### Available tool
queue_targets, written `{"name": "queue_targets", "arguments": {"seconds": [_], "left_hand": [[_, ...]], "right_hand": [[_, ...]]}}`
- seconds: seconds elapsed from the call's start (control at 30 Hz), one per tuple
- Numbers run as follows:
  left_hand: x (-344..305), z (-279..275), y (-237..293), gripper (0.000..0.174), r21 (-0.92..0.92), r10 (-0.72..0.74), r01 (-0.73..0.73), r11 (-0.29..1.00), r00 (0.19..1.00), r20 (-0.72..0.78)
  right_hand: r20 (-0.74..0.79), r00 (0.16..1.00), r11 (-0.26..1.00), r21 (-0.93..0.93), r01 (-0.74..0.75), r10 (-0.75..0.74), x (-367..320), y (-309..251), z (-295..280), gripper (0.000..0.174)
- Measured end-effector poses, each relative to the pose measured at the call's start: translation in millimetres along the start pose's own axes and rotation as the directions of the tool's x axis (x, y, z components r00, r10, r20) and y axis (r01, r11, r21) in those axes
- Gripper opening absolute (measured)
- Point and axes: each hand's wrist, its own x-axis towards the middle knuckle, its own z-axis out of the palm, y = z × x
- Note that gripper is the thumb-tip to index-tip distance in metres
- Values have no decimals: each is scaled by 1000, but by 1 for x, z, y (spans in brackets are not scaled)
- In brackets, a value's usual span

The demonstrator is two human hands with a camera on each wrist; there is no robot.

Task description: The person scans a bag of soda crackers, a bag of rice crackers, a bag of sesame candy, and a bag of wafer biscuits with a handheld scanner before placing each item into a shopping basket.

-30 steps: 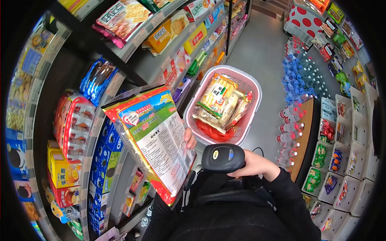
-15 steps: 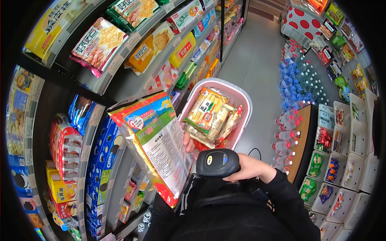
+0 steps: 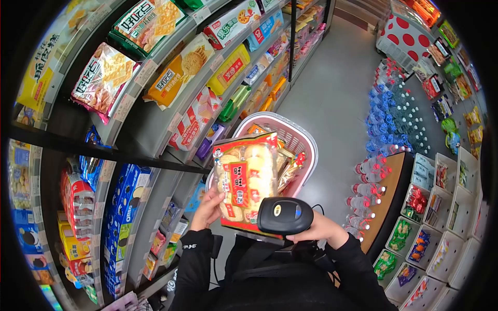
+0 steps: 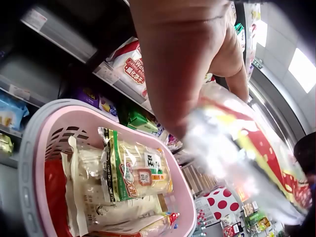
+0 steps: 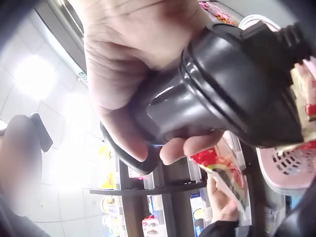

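Note:
My left hand (image 3: pixel 206 210) grips the left edge of a red and clear bag of rice crackers (image 3: pixel 239 181), its front face up. In the left wrist view the bag's crinkled plastic (image 4: pixel 256 148) is blurred below the fingers. My right hand (image 3: pixel 326 228) holds a black barcode scanner (image 3: pixel 284 215), with fingers wrapped round its handle in the right wrist view. The scanner's head overlaps the bag's lower right corner in the head view. Behind the bag stands a pink basket (image 3: pixel 313 155), partly hidden by it. Several snack packs (image 4: pixel 138 168) lie inside the basket.
Shelves of boxed and bagged biscuits (image 3: pixel 106 78) run along the left. On the right are rows of water bottles (image 3: pixel 371 189), a wooden ledge (image 3: pixel 386 199) and white bins (image 3: pixel 433 212) of small packs. Grey floor (image 3: pixel 332 93) stretches ahead between them.
The bag has turned from its printed back to its front and moved right, over the basket. My left hand now shows at its left edge. The scanner stays in my right hand.

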Motion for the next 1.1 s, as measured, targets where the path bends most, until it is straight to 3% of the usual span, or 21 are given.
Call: {"name": "queue_targets", "arguments": {"seconds": [0.03, 0.13, 0.17, 0.27, 0.3, 0.37, 0.47, 0.63, 0.7, 0.83, 0.93, 1.1], "left_hand": [[2, -2, 2, 40, -3, 4, -4, 1000, 1000, -16], [12, 5, 16, 42, 298, 93, -49, 953, 986, -136], [18, 17, 22, 42, 465, 179, -94, 880, 973, -144], [43, 30, 14, 43, 621, 360, -234, 748, 929, -83], [55, 25, 8, 45, 709, 405, -305, 636, 914, 30], [73, 20, -6, 48, 955, 478, -230, 186, 871, 116], [79, 65, -14, 54, 997, 368, -65, -28, 927, 71], [96, 73, -64, 50, 984, 236, 58, -168, 972, -17], [94, 78, -74, 51, 994, 244, 56, -96, 969, -32], [88, 85, -87, 48, 982, 244, 55, -182, 970, -9], [81, 83, -95, 49, 942, 363, -146, -303, 896, 256], [74, 72, -92, 49, 949, 277, -152, -276, 933, 230]], "right_hand": [[15, 1000, 1000, 6, -6, 6, 0, 2, -6, 46], [-130, 966, 974, 68, -215, 222, -3, 1, -22, 42], [-184, 972, 989, 34, -144, 147, -7, 16, -31, 40], [-343, 920, 980, 121, -157, 190, -22, 12, -44, 37], [-403, 896, 980, 136, -144, 187, -27, 11, -46, 36], [-477, 856, 976, 175, -130, 200, -35, 19, -52, 35], [-462, 867, 971, 218, -95, 189, -44, 30, -57, 35], [-468, 856, 965, 232, -121, 219, -52, 31, -53, 34], [-486, 855, 971, 226, -77, 181, -54, 32, -52, 34], [-529, 826, 967, 245, -72, 195, -61, 32, -50, 29], [-523, 828, 969, 229, -92, 202, -64, 37, -52, 27], [-522, 825, 966, 237, -101, 214, -64, 43, -50, 29]]}}
